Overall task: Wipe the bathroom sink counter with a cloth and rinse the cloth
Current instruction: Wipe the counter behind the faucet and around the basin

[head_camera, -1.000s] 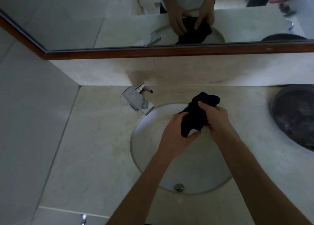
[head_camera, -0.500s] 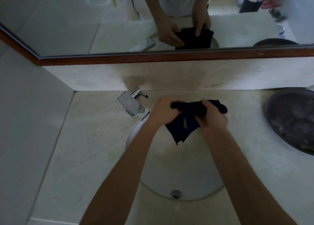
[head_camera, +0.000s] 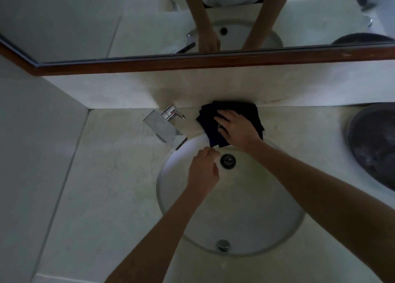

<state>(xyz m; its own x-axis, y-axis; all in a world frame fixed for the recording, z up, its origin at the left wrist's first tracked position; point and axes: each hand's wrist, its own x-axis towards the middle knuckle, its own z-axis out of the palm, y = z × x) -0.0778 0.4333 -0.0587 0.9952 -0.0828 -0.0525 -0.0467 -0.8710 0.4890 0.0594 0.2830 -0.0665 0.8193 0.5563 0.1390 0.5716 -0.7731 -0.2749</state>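
The dark navy cloth point(head_camera: 230, 122) lies spread on the pale marble bench point(head_camera: 106, 176) behind the round white basin point(head_camera: 277, 229), under the flat, open right hand point(head_camera: 237, 128). The left hand point(head_camera: 203, 171) hovers over the basin, loosely curled, empty. Best press evenly — sweep long overlapping strokes away from the basin's chrome tap point(head_camera: 165, 128).

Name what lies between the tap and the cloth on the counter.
Nothing: in the head view, only bare counter separates the tap from the cloth under the right hand.
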